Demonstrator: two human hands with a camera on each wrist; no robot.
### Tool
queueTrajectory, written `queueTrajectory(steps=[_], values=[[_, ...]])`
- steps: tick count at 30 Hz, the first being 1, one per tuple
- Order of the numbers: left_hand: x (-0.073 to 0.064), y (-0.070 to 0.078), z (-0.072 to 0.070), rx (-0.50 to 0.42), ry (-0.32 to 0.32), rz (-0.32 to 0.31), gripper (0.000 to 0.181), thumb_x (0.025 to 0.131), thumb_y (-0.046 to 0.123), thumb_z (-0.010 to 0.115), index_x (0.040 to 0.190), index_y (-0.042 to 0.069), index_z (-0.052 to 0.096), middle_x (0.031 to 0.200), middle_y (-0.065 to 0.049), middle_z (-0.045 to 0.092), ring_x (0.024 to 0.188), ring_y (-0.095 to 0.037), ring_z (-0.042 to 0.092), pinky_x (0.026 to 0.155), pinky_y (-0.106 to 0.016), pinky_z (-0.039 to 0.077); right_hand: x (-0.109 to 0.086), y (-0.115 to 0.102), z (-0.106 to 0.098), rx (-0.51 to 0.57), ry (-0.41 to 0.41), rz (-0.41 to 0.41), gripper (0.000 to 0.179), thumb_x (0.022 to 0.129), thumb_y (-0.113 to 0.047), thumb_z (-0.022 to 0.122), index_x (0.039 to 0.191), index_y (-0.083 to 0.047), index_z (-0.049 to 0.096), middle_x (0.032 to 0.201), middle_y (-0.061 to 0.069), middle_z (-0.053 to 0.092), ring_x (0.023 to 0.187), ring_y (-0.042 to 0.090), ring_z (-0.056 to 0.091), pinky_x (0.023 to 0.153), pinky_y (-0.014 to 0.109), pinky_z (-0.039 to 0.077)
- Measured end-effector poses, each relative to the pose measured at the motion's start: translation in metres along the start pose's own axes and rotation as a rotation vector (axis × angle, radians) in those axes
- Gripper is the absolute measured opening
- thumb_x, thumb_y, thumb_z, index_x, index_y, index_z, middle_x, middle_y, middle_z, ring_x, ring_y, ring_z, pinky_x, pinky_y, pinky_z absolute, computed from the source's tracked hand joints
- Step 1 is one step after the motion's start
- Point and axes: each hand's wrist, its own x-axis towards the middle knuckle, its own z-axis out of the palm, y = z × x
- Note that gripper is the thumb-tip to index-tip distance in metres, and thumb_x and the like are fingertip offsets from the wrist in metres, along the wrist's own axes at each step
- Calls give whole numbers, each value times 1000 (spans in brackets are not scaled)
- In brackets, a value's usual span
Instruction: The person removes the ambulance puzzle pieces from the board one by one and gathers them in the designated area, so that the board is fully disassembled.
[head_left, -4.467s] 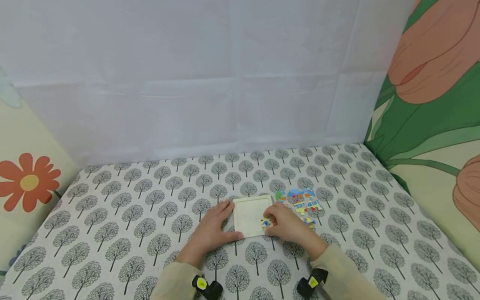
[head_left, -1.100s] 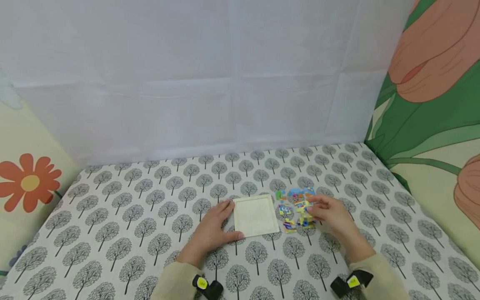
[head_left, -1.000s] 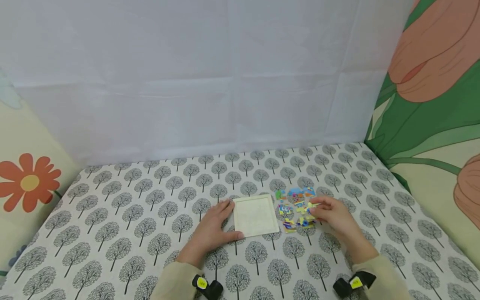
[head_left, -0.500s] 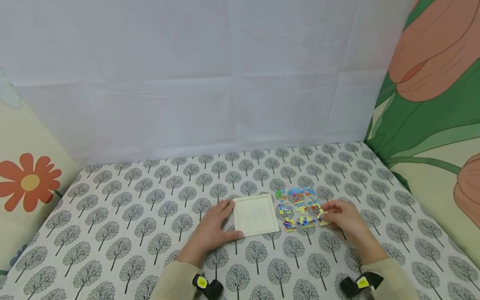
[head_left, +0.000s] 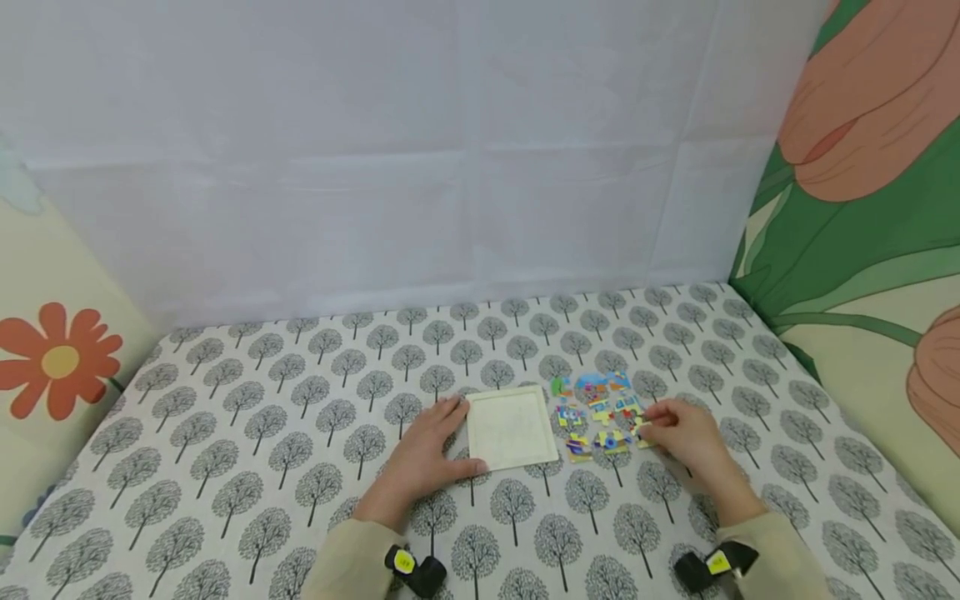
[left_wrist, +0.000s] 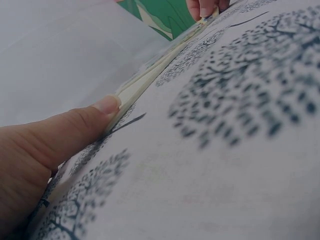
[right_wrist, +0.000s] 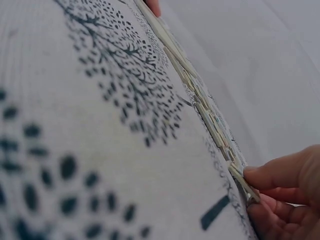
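A cream square puzzle tray [head_left: 512, 427] lies bare on the cloth. My left hand [head_left: 423, 454] rests at its left side, fingers straight, and the thumb [left_wrist: 107, 106] touches the tray's near-left corner in the left wrist view. Right of the tray, colourful jigsaw pieces [head_left: 600, 410] lie face up in loose rows with small gaps. At the near-right corner of these rows my right hand [head_left: 690, 435] pinches a yellow jigsaw piece [head_left: 642, 431] between thumb and fingers. In the right wrist view that thin piece [right_wrist: 242, 182] is slightly tilted, beside the row's end.
A white cloth with black trees [head_left: 322, 467] covers the table. Behind it hangs a white curtain [head_left: 375, 167]. Flower-painted walls [head_left: 862, 275] stand at both sides. A small black camera [head_left: 416, 571] sits on each wrist.
My right hand has gone from the tray's near-right corner, leaving a blue-and-yellow piece in the near row, and has brought a yellow piece to that row's right end. My left hand stays put.
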Motion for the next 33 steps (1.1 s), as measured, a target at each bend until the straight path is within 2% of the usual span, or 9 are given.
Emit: queueTrajectory(steps=[3,12,25,30,33], values=[[1,0,0,3,-2,1,92,72,48,74,144,10,32,152,-10,25,140,-33,18,112,-54,17,0,2,-1,-66,12,-24,24,81,-15,68,100,-1,62,88,10,62,72,18,57,57,28,48],[-1,2,0,-5,2,-11,92,71,47,75,144,9,33,152,-10,25,140,-34,18,112,-54,17,1,3,0,-115,31,-64,24,81,-15,68,99,-1,63,87,10,63,74,19,57,59,29,48],[-1,2,1,-9,1,-27,92,71,48,74,144,10,33,152,-9,25,140,-33,18,112,-54,16,1,-2,-2,-120,20,-71,27,87,-23,62,102,0,62,89,11,62,75,20,56,57,29,47],[1,2,0,-56,-23,-40,90,73,46,74,144,10,33,152,-10,24,140,-34,16,111,-55,17,3,-12,-5,-104,50,-97,28,89,-26,60,103,-1,64,90,11,62,75,20,56,57,28,46],[0,5,-5,-119,-26,-74,85,76,39,73,145,10,32,152,-12,24,139,-39,17,110,-57,19,4,-23,-6,-76,72,-174,28,90,-27,60,105,-3,64,91,10,63,77,19,56,59,28,46]])
